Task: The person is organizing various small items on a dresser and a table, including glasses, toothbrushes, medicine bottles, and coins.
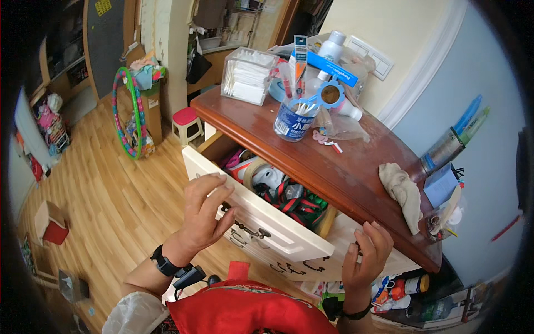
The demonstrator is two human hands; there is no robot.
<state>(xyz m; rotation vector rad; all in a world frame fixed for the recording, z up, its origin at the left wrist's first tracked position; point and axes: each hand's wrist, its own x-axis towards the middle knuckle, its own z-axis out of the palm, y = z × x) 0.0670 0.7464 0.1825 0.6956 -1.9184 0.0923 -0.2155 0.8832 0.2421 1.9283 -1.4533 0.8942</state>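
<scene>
A white dresser drawer (288, 242) with a dark metal handle (252, 230) is pulled out. In it lie a roll of tape (250, 175), red-and-green straps (292, 206) and other items. My left hand (206, 213) is at the drawer front, fingers apart and holding nothing; whether it touches the front I cannot tell. My right hand (369, 254) is beside the dresser top's front edge, fingers slightly curled, with no object visible in it. On the brown wooden top (333, 175) stand a clear box of cotton swabs (249, 76) and a blue-labelled tub (294, 121).
A beige cloth (400, 194) lies on the top near a metal holder (443, 150). Bottles and a blue toothpaste box (327, 69) crowd the back. A red-topped stool (186, 121) and a hula hoop (135, 112) stand on the left. Bottles (411, 286) sit low at the right.
</scene>
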